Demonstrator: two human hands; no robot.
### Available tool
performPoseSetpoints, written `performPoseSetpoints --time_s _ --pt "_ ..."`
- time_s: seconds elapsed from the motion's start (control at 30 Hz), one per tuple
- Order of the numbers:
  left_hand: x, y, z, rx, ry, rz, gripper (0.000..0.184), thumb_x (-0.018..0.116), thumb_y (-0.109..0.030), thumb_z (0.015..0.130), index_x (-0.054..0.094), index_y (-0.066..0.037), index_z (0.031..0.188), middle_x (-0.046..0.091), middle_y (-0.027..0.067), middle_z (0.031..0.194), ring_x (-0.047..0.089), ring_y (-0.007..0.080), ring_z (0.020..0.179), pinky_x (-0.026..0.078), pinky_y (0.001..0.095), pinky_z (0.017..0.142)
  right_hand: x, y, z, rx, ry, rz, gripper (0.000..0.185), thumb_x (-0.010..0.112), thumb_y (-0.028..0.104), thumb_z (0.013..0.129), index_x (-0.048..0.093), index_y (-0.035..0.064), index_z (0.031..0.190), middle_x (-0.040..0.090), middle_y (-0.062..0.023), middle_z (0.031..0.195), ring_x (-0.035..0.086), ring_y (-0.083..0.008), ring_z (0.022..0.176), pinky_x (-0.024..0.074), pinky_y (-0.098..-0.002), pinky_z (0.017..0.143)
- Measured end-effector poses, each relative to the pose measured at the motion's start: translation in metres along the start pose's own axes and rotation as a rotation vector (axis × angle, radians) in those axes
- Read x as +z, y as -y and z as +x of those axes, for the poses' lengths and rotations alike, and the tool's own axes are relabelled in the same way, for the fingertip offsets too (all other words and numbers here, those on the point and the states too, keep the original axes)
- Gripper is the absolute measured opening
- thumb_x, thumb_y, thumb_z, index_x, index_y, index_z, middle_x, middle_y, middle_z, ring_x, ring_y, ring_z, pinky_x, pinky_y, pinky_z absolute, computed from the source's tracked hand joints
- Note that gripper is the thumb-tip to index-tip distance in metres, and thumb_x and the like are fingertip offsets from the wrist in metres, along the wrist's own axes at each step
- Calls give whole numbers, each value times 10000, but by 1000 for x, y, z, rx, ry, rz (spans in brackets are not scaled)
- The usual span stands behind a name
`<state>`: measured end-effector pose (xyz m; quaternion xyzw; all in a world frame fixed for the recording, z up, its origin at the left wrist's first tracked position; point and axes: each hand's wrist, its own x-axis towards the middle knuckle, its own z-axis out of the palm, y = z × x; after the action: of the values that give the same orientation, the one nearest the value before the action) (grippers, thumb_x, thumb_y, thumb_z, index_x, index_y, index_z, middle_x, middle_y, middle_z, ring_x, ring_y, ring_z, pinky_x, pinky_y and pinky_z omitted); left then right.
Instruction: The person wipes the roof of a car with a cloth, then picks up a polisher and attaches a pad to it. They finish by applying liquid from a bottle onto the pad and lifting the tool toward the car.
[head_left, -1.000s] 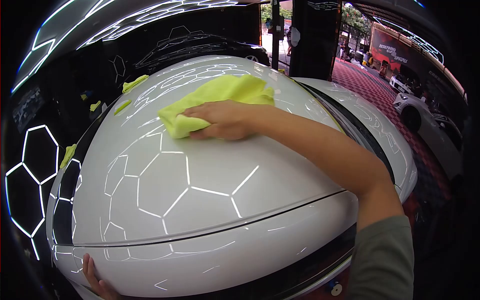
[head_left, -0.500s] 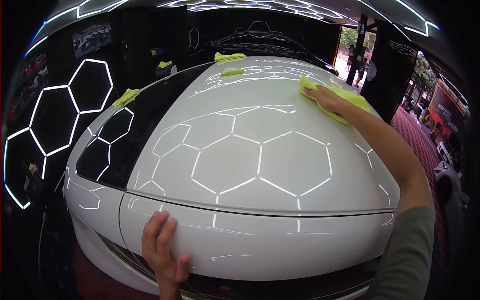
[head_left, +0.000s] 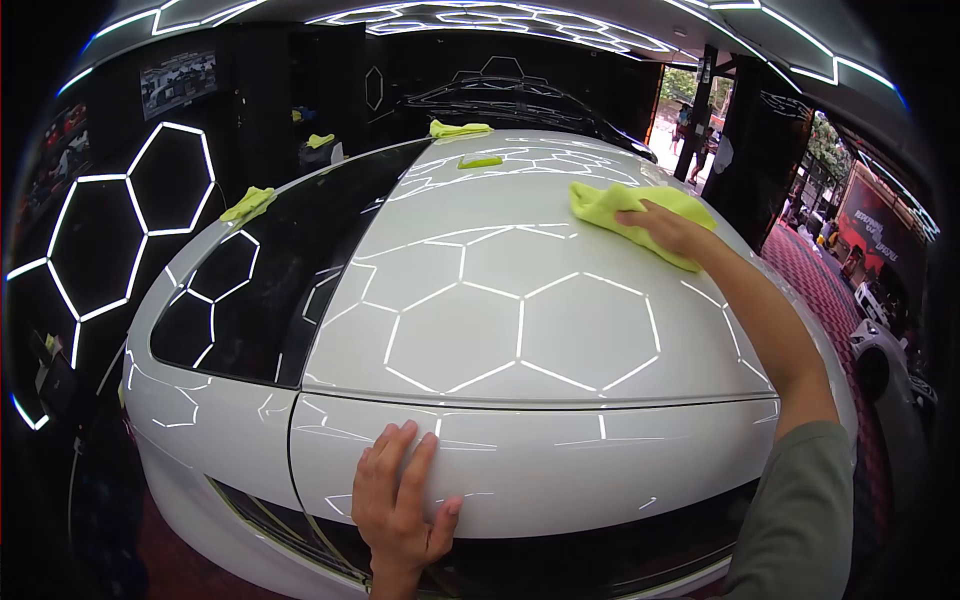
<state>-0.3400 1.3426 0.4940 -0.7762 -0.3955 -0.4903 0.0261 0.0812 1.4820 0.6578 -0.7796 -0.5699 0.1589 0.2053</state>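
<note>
My right hand [head_left: 665,226] presses a yellow-green microfiber cloth [head_left: 597,204] onto the glossy white car roof [head_left: 590,330], toward its right side. The cloth is spread out, with loose folds to the left of my fingers and some showing beyond the hand. Fingers stretched and holding nothing, my left hand [head_left: 402,505] rests on the white rear panel [head_left: 560,475] below the roof seam. Farther up the roof lies a small yellow-green block or pad [head_left: 480,162].
A second cloth [head_left: 460,130] lies at the roof's far edge, and a third cloth [head_left: 248,204] on the left side. Dark glass [head_left: 270,310] borders the roof at left. Hexagon lights [head_left: 130,180] line the dark wall. Another car [head_left: 880,350] stands at right.
My left hand has shifted right along the rear panel. The right hand and its cloth sit slightly lower and farther left in view, and the cloth's folds have changed. The camera view has shifted.
</note>
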Motion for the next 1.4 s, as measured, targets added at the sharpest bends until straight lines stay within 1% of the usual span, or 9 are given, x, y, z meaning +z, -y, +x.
performPoseSetpoints --time_s 0.17,0.23,0.5,0.63,0.8,1.13,1.17,1.23,1.4 --pt "2 -6 1 -27 11 -1 567 544 -508 862 601 -65 1212 559 163 1247 540 351 1171 415 479 962 -108 -272 -16 109 -401 456 538 512 412 925 562 -19 1242 668 -167 1046 635 -259 986 455 -396 887" --pt "1 -5 0 -15 24 14 580 517 -516 866 596 -46 1197 557 172 1234 543 378 1146 418 493 954 -109 -275 27 253 -514 -143 578 466 447 920 589 -53 1183 645 -235 1113 619 -350 1032 436 -430 913" --pt "-5 -3 -2 9 57 41 582 546 -516 867 576 -75 1245 548 155 1261 541 342 1173 409 462 974 145 193 101 -347 137 -302 628 428 513 925 557 -4 1257 567 -199 1273 550 -337 1149 403 -424 976" --pt "-1 0 0 -18 17 19 565 531 -514 874 595 -92 1243 562 147 1264 551 336 1168 410 454 972 196 260 70 -746 235 -426 720 411 581 919 426 42 1396 479 -204 1343 457 -339 1256 309 -482 1065" --pt "-8 1 3 -54 33 6 539 506 -515 888 626 -108 1220 582 137 1254 561 331 1162 414 447 968 80 121 64 -402 333 -154 568 482 477 937 505 47 1307 579 -137 1180 551 -229 1044 409 -359 939" --pt "0 4 2 -81 146 67 743 286 -705 903 627 -119 1206 612 128 1195 584 308 1122 381 422 991 -238 -428 -31 135 -462 99 464 538 174 905 484 0 1332 596 -101 1189 570 -209 1073 435 -335 938" --pt "-2 4 2 -67 171 62 740 279 -703 907 625 -124 1210 615 122 1193 584 301 1128 374 410 1002 -271 -461 -21 80 -504 496 455 575 229 897 515 3 1288 618 -97 1113 608 -201 965 484 -330 830" --pt "-4 4 4 -61 180 53 720 284 -686 916 636 -126 1199 621 119 1184 590 298 1123 377 406 1002 -310 -448 12 173 -557 279 443 602 283 894 543 22 1247 631 -82 1039 617 -176 878 497 -322 748" --pt "-22 24 -9 39 171 -188 608 362 -606 944 676 -121 1134 644 107 1133 607 283 1109 395 410 1002 -71 -78 34 -88 -126 126 574 675 378 850 504 25 1268 584 -50 1021 573 -147 919 468 -302 835"
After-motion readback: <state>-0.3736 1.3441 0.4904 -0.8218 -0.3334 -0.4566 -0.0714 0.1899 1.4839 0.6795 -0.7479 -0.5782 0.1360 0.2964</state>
